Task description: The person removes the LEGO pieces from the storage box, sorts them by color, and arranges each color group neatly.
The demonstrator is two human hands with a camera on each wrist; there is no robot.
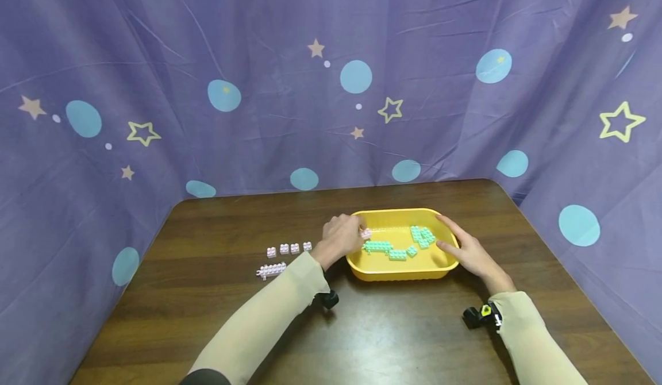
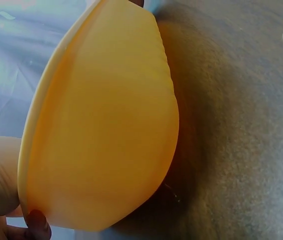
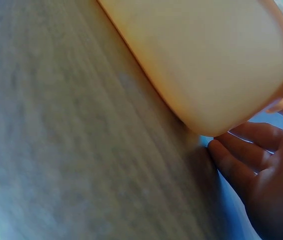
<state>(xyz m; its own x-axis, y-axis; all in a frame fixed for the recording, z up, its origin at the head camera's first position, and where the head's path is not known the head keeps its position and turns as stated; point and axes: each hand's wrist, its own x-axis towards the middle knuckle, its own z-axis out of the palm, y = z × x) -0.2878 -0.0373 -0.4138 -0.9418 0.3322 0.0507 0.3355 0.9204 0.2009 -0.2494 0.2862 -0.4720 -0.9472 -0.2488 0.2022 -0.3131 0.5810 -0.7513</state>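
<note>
Presently, yellow plastic tray [image 1: 403, 276]: right of centre, green studded bricks [image 1: 378, 246] inside.
Left hand [image 1: 343, 235]: fingers bent near pink studded brick [image 1: 366, 234], hold unclear.
Right hand [image 1: 474, 255]: fingers loosely spread against right rim.

1. Dark wood-grain table [image 1: 222, 224], rounded far corners.
2. Creased purple curtain [image 1: 279, 6] behind table and along both sides.
3. Print around table: blue dots [image 1: 355, 76], tan and yellow stars [image 1: 316, 47].
4. Soft sheen [image 1: 393, 310] on table's near part.

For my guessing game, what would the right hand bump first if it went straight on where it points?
The right hand would probably meet the right end of the yellow, oblong plastic tray first; its fingers may already be touching it.
</note>
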